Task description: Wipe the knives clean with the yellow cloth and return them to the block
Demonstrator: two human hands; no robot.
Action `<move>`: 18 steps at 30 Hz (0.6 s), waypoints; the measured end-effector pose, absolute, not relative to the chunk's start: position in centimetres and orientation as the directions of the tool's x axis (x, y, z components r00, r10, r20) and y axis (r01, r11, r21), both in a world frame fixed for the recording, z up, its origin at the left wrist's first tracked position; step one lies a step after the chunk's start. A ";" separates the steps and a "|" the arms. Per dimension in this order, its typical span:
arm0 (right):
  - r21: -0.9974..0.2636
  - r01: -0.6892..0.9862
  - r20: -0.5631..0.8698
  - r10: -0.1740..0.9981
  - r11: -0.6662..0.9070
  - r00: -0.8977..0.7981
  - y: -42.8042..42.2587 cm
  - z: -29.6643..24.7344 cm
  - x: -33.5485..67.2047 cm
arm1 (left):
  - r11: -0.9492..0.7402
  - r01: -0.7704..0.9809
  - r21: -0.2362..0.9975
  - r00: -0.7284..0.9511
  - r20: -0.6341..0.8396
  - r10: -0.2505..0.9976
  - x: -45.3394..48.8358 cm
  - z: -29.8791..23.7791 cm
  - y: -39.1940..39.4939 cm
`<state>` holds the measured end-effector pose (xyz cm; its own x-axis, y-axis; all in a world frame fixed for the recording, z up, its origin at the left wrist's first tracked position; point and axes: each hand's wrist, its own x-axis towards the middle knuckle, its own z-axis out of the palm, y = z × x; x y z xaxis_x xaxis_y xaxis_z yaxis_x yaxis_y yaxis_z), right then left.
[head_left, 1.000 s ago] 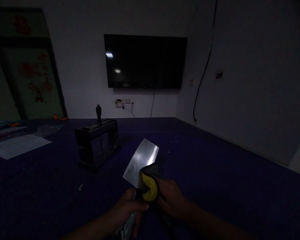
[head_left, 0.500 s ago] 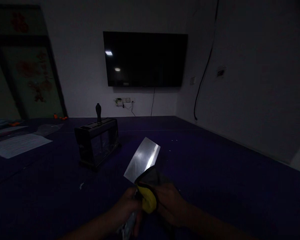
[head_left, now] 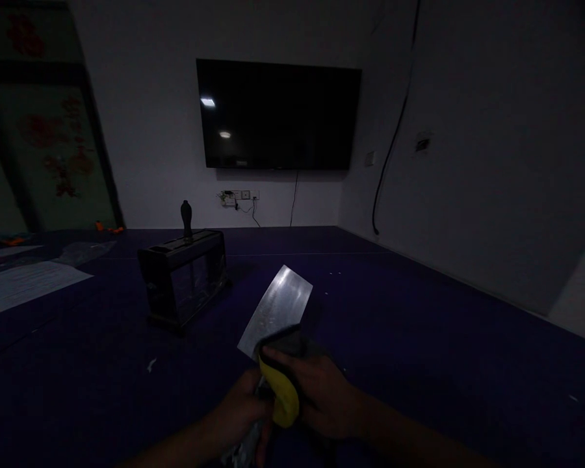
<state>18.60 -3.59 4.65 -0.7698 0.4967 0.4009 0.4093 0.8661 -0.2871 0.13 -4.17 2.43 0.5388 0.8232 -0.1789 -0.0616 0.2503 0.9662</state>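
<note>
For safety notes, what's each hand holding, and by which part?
The left hand holds a silver rectangular metal cleaver by its handle; the right hand, a folded yellow-and-grey cloth by its right side.

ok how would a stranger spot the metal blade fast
Find the black screen on the far wall, then look down to the yellow cloth in the right hand. The blade juts out just beyond. It's broad, flat and silvery, unlike the dark case to its left.
</note>
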 end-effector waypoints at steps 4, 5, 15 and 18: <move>-0.297 0.402 0.387 0.494 0.866 -0.779 -3.4 5.0 18.7 | 0.281 -0.099 0.955 0.515 -0.193 0.835 0.2 2.0 -4.2; -0.298 0.396 0.385 0.489 0.869 -0.783 -3.3 5.0 18.8 | 0.287 -0.103 0.953 0.513 -0.196 0.836 0.3 2.0 -4.3; -0.194 0.392 0.345 0.437 0.899 -0.831 -3.0 4.4 19.2 | 0.143 -0.115 0.983 0.341 -0.096 0.935 0.2 3.2 -4.6; -0.155 0.476 0.299 0.500 0.866 -0.813 -2.8 4.2 18.9 | 0.189 -0.072 0.979 0.423 -0.141 0.895 0.1 2.8 -4.5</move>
